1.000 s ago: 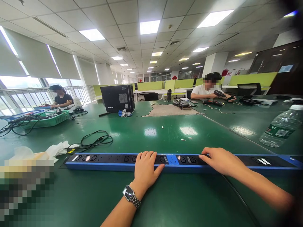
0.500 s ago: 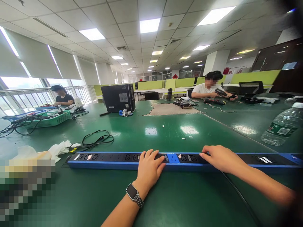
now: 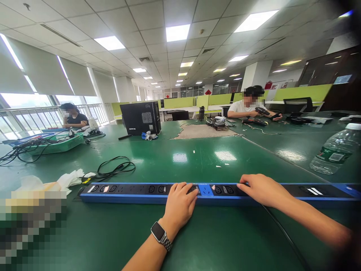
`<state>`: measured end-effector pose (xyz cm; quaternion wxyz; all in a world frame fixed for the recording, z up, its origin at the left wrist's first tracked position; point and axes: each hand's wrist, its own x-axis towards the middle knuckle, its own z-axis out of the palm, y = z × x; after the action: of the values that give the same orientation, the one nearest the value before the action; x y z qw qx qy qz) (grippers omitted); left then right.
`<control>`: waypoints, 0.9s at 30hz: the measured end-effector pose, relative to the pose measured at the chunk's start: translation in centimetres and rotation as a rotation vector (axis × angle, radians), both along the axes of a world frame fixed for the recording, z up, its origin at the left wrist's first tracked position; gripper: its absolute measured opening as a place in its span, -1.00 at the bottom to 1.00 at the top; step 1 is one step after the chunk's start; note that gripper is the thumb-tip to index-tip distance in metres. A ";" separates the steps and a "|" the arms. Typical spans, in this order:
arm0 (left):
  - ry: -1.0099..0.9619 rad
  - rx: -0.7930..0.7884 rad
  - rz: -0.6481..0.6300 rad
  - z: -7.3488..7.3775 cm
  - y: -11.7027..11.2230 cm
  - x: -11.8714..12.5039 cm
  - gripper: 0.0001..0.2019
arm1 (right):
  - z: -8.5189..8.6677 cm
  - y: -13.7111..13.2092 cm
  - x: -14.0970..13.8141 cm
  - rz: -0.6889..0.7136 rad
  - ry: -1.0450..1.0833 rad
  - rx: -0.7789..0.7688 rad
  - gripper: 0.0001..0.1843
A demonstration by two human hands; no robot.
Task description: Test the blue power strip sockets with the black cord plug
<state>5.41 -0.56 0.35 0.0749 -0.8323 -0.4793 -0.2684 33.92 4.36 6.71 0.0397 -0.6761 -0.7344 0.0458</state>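
A long blue-edged black power strip [image 3: 126, 198] lies across the green table in front of me, with rows of sockets on top. My left hand [image 3: 180, 203], a watch on its wrist, is laid over the middle of the strip with fingers bent across it, gripping it. Farther right, my right hand [image 3: 262, 190] is closed in a pinch at a socket. A black cable [image 3: 282, 227] runs from beneath it toward the near right edge. The plug in that hand is mostly hidden by the fingers.
Behind the strip's left end lies a coiled black cable [image 3: 115, 169], near crumpled tissue [image 3: 72, 178]. A water bottle [image 3: 335, 150] stands at right. Farther back are a black computer case [image 3: 141, 118], a green basket [image 3: 66, 145] of cables, and two people [image 3: 242, 107] working.
My left hand has shifted slightly, its fingers drawing closer together on the strip. My right hand stays nearly still. The person at far left has raised a hand toward the head.
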 end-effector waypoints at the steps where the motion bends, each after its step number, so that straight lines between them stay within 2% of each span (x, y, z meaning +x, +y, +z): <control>1: -0.002 0.001 -0.006 0.0 0.0 0.1 -0.70 | 0.0 0.0 0.0 0.002 -0.003 0.003 -0.69; 11: 0.050 -0.028 -0.011 0.5 -0.5 0.4 -0.70 | 0.6 -0.3 -0.3 -0.014 0.030 -0.001 -0.72; 13: 0.068 -0.036 -0.001 0.6 -0.6 0.6 -0.71 | 1.6 -0.2 0.0 -0.030 0.044 0.061 -0.70; 16: 0.119 -0.035 0.021 0.8 -0.8 1.1 -0.67 | 3.9 0.1 0.1 -0.087 0.076 0.244 -0.64; 19: 0.157 -0.034 0.064 0.9 -1.0 1.6 -0.58 | 5.3 0.0 -1.4 -0.020 0.084 0.226 -0.72; 23: 0.154 -0.029 0.061 0.7 -1.1 1.6 -0.53 | 4.3 -0.4 -5.4 0.034 0.068 0.114 -0.74; 27: 0.115 -0.030 0.043 0.4 -1.0 1.2 -0.58 | 2.7 -0.5 -8.7 0.071 0.095 0.091 -0.74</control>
<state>6.65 -1.57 0.75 0.0954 -0.8367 -0.4961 -0.2113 25.27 3.83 9.42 0.1035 -0.6440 -0.7566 0.0457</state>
